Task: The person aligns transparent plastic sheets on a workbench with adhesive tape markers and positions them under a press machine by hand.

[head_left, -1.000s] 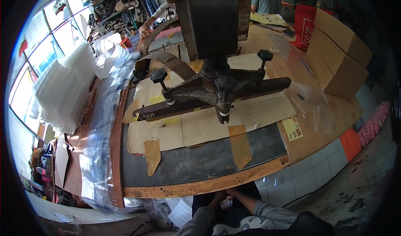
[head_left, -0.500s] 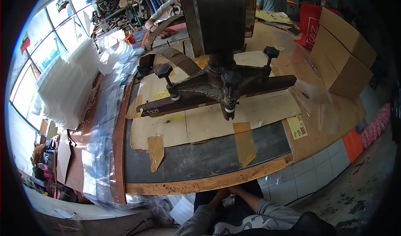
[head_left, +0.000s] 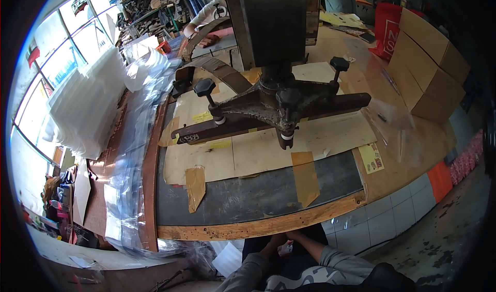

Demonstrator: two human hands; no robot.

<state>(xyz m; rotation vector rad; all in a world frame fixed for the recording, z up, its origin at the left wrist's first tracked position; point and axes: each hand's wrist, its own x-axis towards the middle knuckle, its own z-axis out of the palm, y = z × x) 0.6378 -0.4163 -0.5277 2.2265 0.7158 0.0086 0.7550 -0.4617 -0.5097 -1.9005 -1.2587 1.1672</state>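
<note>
Both of my hands rest low in my lap, close together below the wooden front edge [head_left: 258, 231] of the worktable. My left hand [head_left: 278, 240] and my right hand [head_left: 295, 235] are partly covered by that edge, and their fingers do not show. A small whitish patch [head_left: 284, 248] lies between my forearms; I cannot make out what it is. Above the table stands a dark press head [head_left: 279, 93] with black knobs and a long metal bar [head_left: 274, 120]. Beneath the bar lies a pale board [head_left: 248, 157], taped with brown tape [head_left: 305, 179] to a dark plate [head_left: 248, 201].
Clear plastic sheets [head_left: 126, 163] and a stack of white foam sheets [head_left: 85, 108] are on the left. Cardboard boxes [head_left: 423, 70] and a red bag [head_left: 385, 31] stand at the right. Behind the press, another person's hand [head_left: 208, 40] rests on a work surface.
The whole view has shifted slightly right. Behind the press, the other person's hand has moved a little. My own hands stay in my lap.
</note>
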